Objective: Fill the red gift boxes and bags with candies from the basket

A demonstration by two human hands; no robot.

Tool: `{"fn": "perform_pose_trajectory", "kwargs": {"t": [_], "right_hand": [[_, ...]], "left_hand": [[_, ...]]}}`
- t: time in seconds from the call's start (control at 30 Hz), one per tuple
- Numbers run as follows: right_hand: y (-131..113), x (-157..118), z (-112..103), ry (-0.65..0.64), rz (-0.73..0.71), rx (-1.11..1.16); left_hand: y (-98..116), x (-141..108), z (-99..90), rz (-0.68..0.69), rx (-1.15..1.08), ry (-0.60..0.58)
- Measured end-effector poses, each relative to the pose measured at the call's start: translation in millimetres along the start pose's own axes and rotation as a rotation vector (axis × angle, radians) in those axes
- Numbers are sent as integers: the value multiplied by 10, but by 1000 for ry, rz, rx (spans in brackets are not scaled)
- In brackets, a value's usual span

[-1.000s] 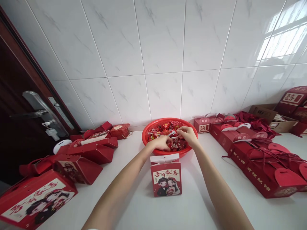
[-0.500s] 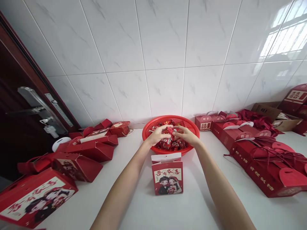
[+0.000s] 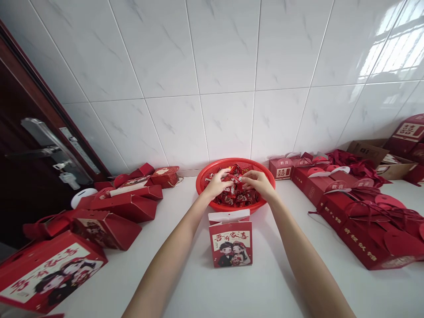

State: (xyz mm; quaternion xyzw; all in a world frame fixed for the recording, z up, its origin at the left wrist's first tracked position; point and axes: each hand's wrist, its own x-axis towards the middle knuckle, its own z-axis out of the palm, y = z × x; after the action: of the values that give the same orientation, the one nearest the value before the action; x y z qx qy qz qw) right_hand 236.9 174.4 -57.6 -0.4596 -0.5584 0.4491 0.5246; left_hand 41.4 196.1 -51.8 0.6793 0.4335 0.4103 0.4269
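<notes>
A red plastic basket (image 3: 202,190) holds many red-wrapped candies (image 3: 240,198). Both of my hands reach into it. My left hand (image 3: 217,184) is on the left side of the pile, its fingers curled round a red-wrapped candy (image 3: 234,178). Opposite it, my right hand (image 3: 260,182) pinches at the wrapped candies with thumb and fingertips, close to the left fingers. In front of the basket, between my forearms, a red gift box (image 3: 231,245) printed with a cartoon couple stands upright with its top flaps open.
Several red gift boxes (image 3: 53,274) lie along the left side. More red boxes (image 3: 361,229) with cords line the right, and a cardboard box (image 3: 394,170) stands behind them. A tiled wall (image 3: 228,123) closes off the back; a door handle (image 3: 49,152) is at left.
My hands have drawn slightly apart over the candies, the right one shifting right. More of the candies between them shows. The gift box stands in the same place.
</notes>
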Motion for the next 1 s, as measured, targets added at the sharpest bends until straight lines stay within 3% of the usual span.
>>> {"fn": "perform_pose_trajectory", "kwargs": {"t": [0.13, 0.4, 0.5, 0.63, 0.7, 0.87, 1.0], "right_hand": [[-58, -61, 42, -249, 9, -83], [-51, -33, 55, -292, -1, -11], [-42, -14, 62, -249, -47, -44], [-29, 4, 61, -41, -20, -55], [-22, 12, 48, 39, -18, -28], [-6, 38, 9, 193, -41, 60], [-10, 47, 9, 223, -41, 117]], "left_hand": [[1, -7, -1, 34, 6, 8], [14, -12, 10, 176, -2, -75], [-10, 6, 4, 180, 69, -35], [-39, 32, 0, 110, 213, -15], [-29, 32, 15, 65, 295, -117], [61, 9, 121, -33, 575, -521], [136, 11, 212, -105, 786, -665]]}}
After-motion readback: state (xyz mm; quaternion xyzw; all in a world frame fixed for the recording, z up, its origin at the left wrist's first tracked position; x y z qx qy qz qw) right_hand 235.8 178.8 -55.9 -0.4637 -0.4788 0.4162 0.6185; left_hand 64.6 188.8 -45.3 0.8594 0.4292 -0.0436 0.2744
